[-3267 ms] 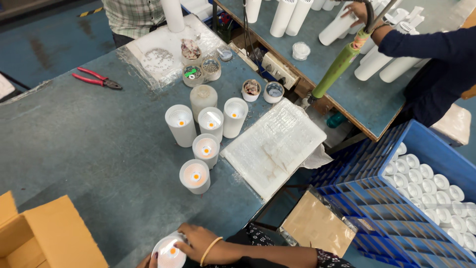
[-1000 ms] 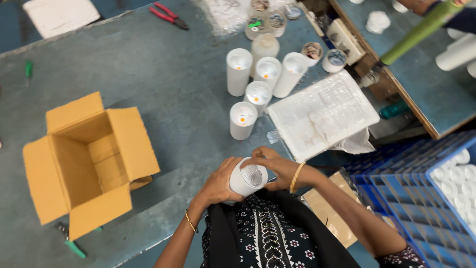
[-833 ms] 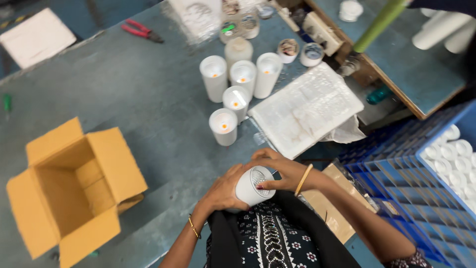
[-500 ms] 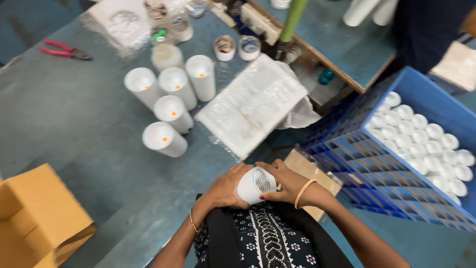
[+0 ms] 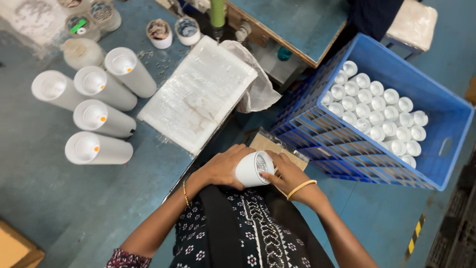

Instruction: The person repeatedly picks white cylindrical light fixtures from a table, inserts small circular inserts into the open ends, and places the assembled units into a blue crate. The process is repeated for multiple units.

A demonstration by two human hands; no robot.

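I count five tall white cylinder housings [image 5: 101, 115] standing on the table at the left of the frame, and one more white housing [image 5: 254, 168] at lower centre. At the top edge sit four small round tubs [image 5: 159, 33]. One blue crate [image 5: 448, 124] at the right holds roughly two dozen white cylinders [image 5: 377, 106].
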